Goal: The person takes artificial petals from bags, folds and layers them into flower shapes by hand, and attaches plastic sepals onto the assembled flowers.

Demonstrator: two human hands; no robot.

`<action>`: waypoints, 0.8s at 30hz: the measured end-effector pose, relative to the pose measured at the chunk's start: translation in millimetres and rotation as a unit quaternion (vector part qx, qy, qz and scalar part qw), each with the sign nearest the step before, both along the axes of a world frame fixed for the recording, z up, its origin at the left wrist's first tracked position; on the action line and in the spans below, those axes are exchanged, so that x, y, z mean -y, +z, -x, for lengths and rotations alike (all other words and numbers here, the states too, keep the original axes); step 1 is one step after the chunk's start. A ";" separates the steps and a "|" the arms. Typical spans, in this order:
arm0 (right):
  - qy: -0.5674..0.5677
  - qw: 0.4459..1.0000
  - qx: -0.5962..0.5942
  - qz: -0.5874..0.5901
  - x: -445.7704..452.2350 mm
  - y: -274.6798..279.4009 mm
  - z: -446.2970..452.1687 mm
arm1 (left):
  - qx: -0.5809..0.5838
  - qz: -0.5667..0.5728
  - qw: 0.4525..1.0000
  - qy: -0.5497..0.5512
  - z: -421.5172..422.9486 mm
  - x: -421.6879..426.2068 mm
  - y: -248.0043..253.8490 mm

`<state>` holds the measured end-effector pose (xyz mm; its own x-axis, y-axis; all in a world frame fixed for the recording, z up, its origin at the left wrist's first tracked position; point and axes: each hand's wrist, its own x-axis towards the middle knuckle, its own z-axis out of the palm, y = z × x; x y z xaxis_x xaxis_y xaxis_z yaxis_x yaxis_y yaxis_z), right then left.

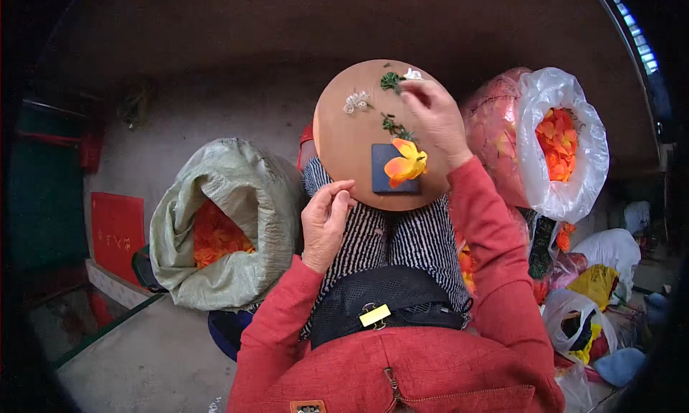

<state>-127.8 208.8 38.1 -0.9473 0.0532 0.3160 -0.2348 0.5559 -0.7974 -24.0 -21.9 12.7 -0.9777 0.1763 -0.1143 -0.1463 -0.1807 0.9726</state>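
1. First, set the left hand. It is at the near-left edge of the round surface, thumb and forefinger drawn narrow; whether anything thin lies between them cannot be told. Rest it here, clear of the loose pieces.
2. Check the yellow-orange flower. It lies on the dark pad by the near edge, petals extending past the pad's right side. Handle it lightly; the petals look likely to crease.
3. Note the nearer green pieces, just beyond the pad. Pass above these without brushing them.
4. Leave the pale pieces undisturbed, toward the far-left edge; they appear light and easily scattered.
5. Position the right hand. It reaches over the right edge, fingertips bent narrow beside the farther green pieces; its grip contents cannot be told. For a clean pick, pinch one piece with the fingertips only.
6. Mind the white piece near the far edge, just beyond the fingers. A careless nudge could push it off.
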 end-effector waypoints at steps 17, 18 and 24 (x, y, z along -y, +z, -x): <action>0.008 0.995 0.029 0.090 38.3 25.5 -164.7 | 0.093 -0.095 0.972 -0.196 -28.9 -39.8 32.4; 0.011 0.997 0.002 0.078 40.7 25.0 -165.3 | 0.075 -0.075 0.976 -0.188 -30.2 -39.0 32.7; 0.042 0.998 -0.035 0.028 48.4 30.9 -169.3 | 0.013 0.007 0.992 -0.126 -34.1 -40.1 27.9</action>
